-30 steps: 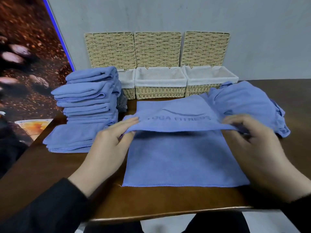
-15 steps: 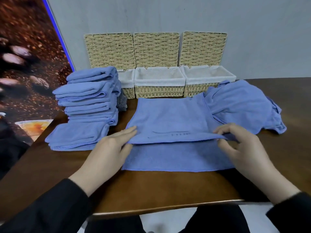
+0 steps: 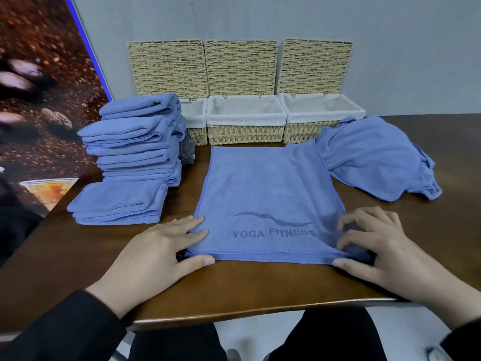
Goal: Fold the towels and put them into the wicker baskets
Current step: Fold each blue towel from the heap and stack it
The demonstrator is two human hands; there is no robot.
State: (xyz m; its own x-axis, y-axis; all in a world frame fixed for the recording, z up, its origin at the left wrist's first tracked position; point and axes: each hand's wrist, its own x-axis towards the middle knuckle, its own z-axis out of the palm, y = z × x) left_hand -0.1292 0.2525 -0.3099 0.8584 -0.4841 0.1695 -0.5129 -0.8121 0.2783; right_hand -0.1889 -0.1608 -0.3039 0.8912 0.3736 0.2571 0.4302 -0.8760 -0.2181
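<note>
The stack (image 3: 135,152) hides the left basket (image 3: 194,121); the towel (image 3: 265,194) runs away from the person, left hand (image 3: 158,254) flat on its corner, right hand (image 3: 374,246) pinching the other

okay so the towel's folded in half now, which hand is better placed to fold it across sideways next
Probably the right. The right hand already pinches the folded towel at its near right corner, while the left hand lies flat on the near left corner, suited to anchoring it.

One head-worn camera looks forward and down from just behind the left hand (image 3: 156,259) and right hand (image 3: 374,254) — close over both, wide enough to take in the table (image 3: 247,285) beyond them to the wall (image 3: 403,48).
</note>
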